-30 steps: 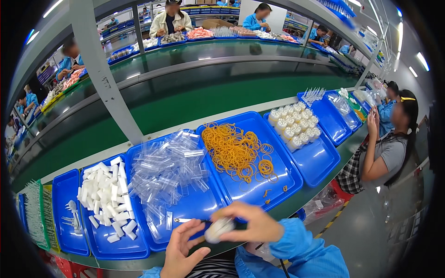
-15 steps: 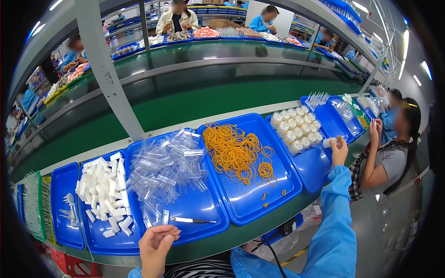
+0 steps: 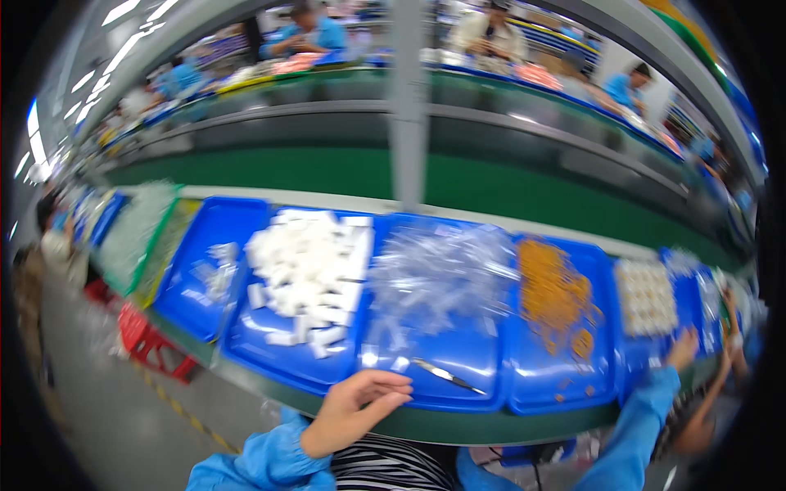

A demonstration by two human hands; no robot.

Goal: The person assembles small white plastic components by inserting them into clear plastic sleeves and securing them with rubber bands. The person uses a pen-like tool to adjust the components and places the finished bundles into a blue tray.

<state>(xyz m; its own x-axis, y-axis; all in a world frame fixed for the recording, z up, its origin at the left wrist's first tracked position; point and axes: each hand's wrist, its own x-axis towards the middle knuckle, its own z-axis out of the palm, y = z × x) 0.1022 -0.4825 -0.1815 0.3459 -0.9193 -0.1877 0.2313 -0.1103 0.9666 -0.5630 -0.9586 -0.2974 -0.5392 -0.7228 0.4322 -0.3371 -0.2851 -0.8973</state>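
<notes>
White cylinders (image 3: 647, 299) are grouped right of the orange bands (image 3: 553, 286), presumably for quick reach; right hand (image 3: 683, 348) is placed beside them, finger grip can't be told. Left of the bands, left hand (image 3: 360, 409) is held near a slim tool (image 3: 449, 377), fingers relaxed, seemingly empty.
</notes>
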